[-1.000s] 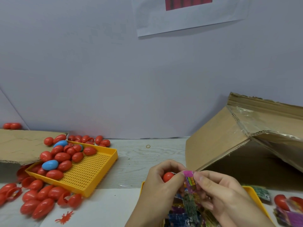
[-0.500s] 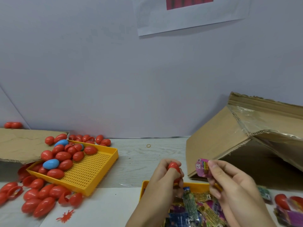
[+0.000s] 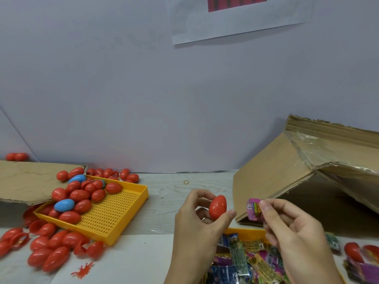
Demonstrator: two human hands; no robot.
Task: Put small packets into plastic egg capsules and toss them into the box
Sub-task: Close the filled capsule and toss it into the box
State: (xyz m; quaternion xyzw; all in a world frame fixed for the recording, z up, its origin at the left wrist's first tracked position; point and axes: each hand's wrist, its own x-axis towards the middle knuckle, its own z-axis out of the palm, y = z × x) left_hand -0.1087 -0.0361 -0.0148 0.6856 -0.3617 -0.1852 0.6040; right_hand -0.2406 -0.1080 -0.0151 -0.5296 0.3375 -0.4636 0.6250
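1. Hands low centre: left hand [image 3: 196, 220] pinches red egg capsule [image 3: 217, 207] between thumb and fingertips, capsule closed, pointed end up
2. Right hand [image 3: 291, 232] at 3 o'clock of the capsule, pinches pink packet [image 3: 253, 209] by its right edge between thumb and forefinger; packet and capsule apart, a small gap between them
3. Yellow packet tray [image 3: 246, 232] under both hands at 6 o'clock, holds mixed blue, green and purple packets, partly hidden by the wrists
4. Cardboard box [image 3: 272, 177] at 3 o'clock, tipped on its side, opening facing the camera, just behind the pink packet
5. Yellow perforated tray [image 3: 114, 214] at 9 o'clock on the surface [image 3: 164, 201], red capsules and blue capsules [image 3: 64, 204] heaped in its far-left part
6. More loose red capsules [image 3: 51, 249] spill off the near-left corner at 8 o'clock, some open halves
7. Flat cardboard sheet [image 3: 26, 181] at 9 to 10 o'clock, overlaps the tray's far-left edge
8. Rubber band [image 3: 186, 182] on the surface at 12 o'clock of the left hand
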